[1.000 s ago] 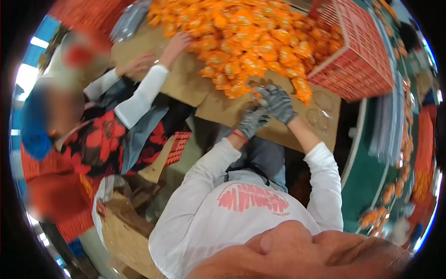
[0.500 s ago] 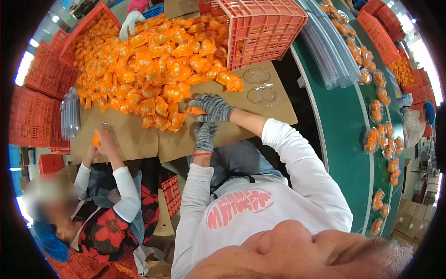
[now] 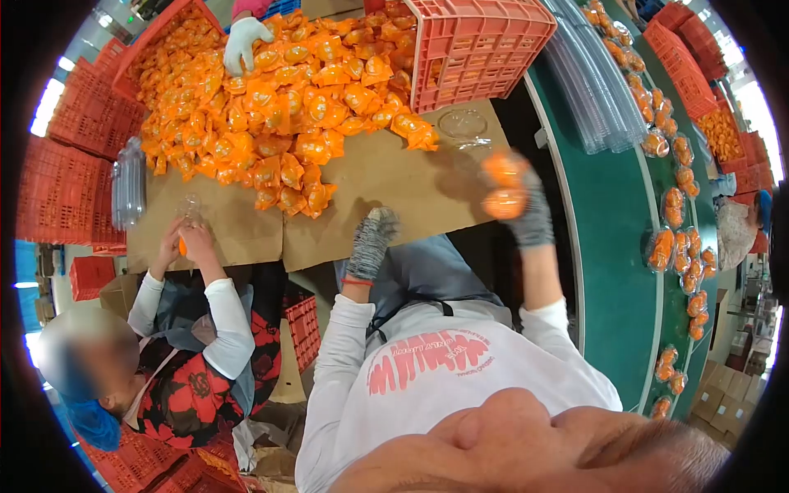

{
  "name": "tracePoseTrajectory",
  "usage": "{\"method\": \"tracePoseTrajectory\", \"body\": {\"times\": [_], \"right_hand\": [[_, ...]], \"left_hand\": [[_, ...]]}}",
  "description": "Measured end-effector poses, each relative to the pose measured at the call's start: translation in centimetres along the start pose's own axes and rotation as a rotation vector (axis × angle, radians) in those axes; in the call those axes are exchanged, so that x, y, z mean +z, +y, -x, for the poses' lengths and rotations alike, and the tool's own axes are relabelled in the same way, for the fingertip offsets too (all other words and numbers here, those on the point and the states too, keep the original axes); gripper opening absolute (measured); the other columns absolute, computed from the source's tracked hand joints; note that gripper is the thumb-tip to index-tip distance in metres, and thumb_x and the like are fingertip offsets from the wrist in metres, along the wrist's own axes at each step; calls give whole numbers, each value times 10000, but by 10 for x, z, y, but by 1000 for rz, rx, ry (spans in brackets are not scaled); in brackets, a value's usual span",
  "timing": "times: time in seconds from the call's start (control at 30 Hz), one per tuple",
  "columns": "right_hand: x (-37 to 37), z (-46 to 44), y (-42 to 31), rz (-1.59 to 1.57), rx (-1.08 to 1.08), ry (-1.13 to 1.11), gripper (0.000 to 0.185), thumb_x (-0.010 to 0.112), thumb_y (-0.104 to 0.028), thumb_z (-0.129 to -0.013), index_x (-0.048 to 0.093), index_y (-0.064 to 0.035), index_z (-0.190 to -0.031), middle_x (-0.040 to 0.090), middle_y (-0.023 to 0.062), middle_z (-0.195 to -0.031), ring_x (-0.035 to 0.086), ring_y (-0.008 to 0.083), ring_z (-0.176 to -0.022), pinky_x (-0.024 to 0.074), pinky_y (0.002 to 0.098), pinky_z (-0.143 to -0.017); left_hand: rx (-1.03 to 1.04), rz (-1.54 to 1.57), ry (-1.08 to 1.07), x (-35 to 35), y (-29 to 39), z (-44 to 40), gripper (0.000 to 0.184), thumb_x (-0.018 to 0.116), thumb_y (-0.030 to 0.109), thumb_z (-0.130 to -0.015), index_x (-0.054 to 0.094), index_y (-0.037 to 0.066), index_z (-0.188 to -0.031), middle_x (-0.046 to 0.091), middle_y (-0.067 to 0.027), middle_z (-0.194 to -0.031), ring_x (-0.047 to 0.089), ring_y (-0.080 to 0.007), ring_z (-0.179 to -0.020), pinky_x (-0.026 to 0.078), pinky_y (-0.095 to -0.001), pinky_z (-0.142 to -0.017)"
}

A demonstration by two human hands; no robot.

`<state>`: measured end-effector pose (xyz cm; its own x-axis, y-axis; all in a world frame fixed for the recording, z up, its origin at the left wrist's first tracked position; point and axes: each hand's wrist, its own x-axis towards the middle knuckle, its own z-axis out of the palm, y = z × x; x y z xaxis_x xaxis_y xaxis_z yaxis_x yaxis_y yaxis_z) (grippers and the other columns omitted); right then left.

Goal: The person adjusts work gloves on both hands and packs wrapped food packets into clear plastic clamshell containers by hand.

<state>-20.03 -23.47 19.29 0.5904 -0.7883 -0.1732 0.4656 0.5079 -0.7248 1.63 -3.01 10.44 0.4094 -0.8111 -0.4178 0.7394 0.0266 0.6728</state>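
Note:
Out to the right, over the cardboard's edge, my right hand (image 3: 534, 215) in a grey striped glove holds two orange-wrapped fruits (image 3: 504, 204). Motion blurs them, and I cannot tell whether plastic surrounds them. Just left of that hand, a clear plastic clamshell (image 3: 463, 123) lies open on the cardboard, its nearer half partly hidden. My left hand (image 3: 376, 238), gloved the same way, rests at the front edge of the cardboard (image 3: 411, 185) with fingers curled together and no fruit showing. Beyond it spreads a large heap of orange-wrapped fruits (image 3: 279, 107).
A tipped red crate (image 3: 481, 53) stands behind the clamshell. To the right, a green conveyor (image 3: 604, 222) carries stacked clear clamshells (image 3: 588, 82) and packed fruit pairs (image 3: 660, 249). A co-worker's hands (image 3: 191, 242) hold a fruit at left; another person's white glove (image 3: 245, 45) touches the heap.
My right hand has swung from beside the left hand out to the right, now with two fruits visible in it. My left hand stays near the cardboard's front edge. The view has shifted slightly.

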Motion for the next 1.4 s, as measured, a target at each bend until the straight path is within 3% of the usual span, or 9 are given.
{"method": "tracePoseTrajectory", "body": {"times": [0.23,0.43,0.5,0.7,0.83,1.03,1.2,1.3,1.4], "right_hand": [[-73,41,-143,-481,-703,503,569,509,-404,-847,419,-13,-1252,481,161,-1243,488,318,-1100,380,501,-971],[-70,-7,-85,149,-427,268,389,481,-311,-895,501,-31,-1164,558,142,-1114,540,262,-1004,451,384,-825],[-16,-26,-60,258,-80,284,310,519,-279,-899,559,-48,-1103,612,89,-1005,590,202,-887,491,305,-722],[45,-69,18,713,-210,-164,291,570,-278,-878,611,-65,-1073,628,53,-975,593,152,-889,473,249,-731],[71,-133,66,1459,-530,-242,305,543,-237,-848,587,-104,-1119,599,153,-1044,556,305,-1004,420,385,-874],[94,-179,115,2267,-428,-183,603,612,-341,-747,435,-151,-1291,512,160,-1141,480,318,-1086,325,474,-943],[76,-186,94,1791,-510,-169,433,581,-158,-793,473,-135,-1211,521,118,-1134,551,265,-981,420,440,-867],[41,-188,84,747,-308,-134,471,629,-170,-809,443,-101,-1236,518,64,-1123,534,185,-981,430,340,-866],[31,-150,49,460,-167,35,520,659,-162,-810,418,-61,-1260,507,38,-1124,499,143,-1005,420,273,-870]], "left_hand": [[493,-636,-74,35,-27,-40,211,595,168,-842,588,77,-1033,628,-50,-976,583,-177,-782,485,-284,-726],[1144,-1498,-202,116,-46,-91,375,544,124,-792,525,95,-1165,569,-95,-1084,587,-221,-852,483,-346,-749],[993,-1798,-247,121,-55,-102,388,509,132,-796,515,116,-1184,562,-93,-1091,583,-247,-865,483,-368,-738],[848,-2161,-289,111,6,-12,376,496,140,-768,542,120,-1140,584,-83,-1018,580,-271,-882,469,-373,-725],[809,-2136,-170,37,14,22,357,502,144,-756,565,91,-1103,590,-106,-1002,579,-278,-885,461,-404,-761],[668,-2149,38,-2,40,30,360,521,169,-746,572,59,-1085,595,-140,-1049,582,-294,-898,462,-405,-780],[700,-1999,54,15,47,21,431,587,216,-711,564,38,-1103,584,-174,-1078,581,-311,-911,469,-406,-790],[624,-1966,55,34,62,26,448,609,224,-699,563,37,-1104,583,-182,-1080,583,-315,-909,473,-409,-789],[580,-1880,82,57,81,24,450,595,216,-712,552,46,-1126,568,-172,-1105,568,-321,-944,463,-401,-817]]}}
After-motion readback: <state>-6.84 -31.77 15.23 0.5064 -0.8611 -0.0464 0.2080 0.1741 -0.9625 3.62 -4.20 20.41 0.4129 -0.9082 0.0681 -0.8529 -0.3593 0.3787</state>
